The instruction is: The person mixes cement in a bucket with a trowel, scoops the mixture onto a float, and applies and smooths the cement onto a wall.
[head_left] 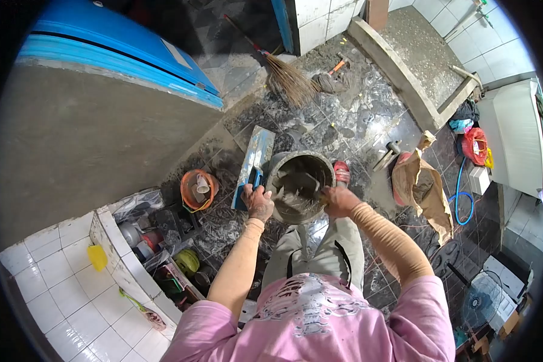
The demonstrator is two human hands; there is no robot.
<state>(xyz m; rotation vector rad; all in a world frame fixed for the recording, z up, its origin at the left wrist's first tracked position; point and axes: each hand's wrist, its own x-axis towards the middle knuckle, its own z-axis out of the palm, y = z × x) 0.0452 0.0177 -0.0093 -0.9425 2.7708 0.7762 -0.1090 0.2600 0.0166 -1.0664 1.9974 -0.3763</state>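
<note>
My left hand [258,201] is closed on the blue handle of a long plastering float [255,160]. Its flat, mortar-smeared blade points away from me, just left of a dark bucket [275,161]. Wet grey mortar [292,202] lies inside the bucket, which stands in front of my legs. At the bucket's right rim, my right hand [339,201] is closed on a trowel whose greyish blade [306,181] reaches into the bucket. My fingers hide the trowel's handle.
An orange pail [199,189] holding a pale cup stands at the left by a plastered wall [96,127]. To the right is a torn paper sack [425,187]. A broom [289,78] and a hammer [339,66] lie farther off on the dirty tiled floor. A fan [481,300] stands lower right.
</note>
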